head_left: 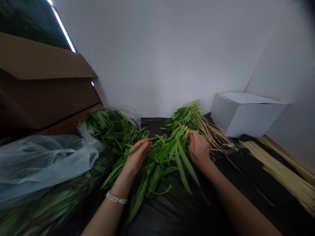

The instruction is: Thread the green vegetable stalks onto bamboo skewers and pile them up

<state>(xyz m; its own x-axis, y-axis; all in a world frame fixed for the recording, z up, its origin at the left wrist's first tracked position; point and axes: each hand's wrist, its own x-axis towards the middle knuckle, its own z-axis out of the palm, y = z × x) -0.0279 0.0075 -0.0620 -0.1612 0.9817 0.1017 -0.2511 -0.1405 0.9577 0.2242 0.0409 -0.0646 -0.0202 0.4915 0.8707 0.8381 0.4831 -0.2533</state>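
My right hand [198,149] is closed around the stem end of a small bunch of long-leaved greens [180,144], which look like water spinach. Their narrow leaves hang down toward me. To the left, my left hand [139,154], with a white beaded bracelet [116,198] at the wrist, has thumb and fingers pinched together on a thin green sprig. Loose leafy stems [157,164] lie between and below both hands. Behind my right hand rests a pile of finished-looking bunches [189,114] with thin wooden sticks [213,132] among them.
A heap of greens [110,127] spills from a clear plastic bag [49,164] on the left. A cardboard box [44,95] stands behind it. On the right are a white box [256,114] and long pale sticks [283,173]. Black sheeting [162,213] covers the surface.
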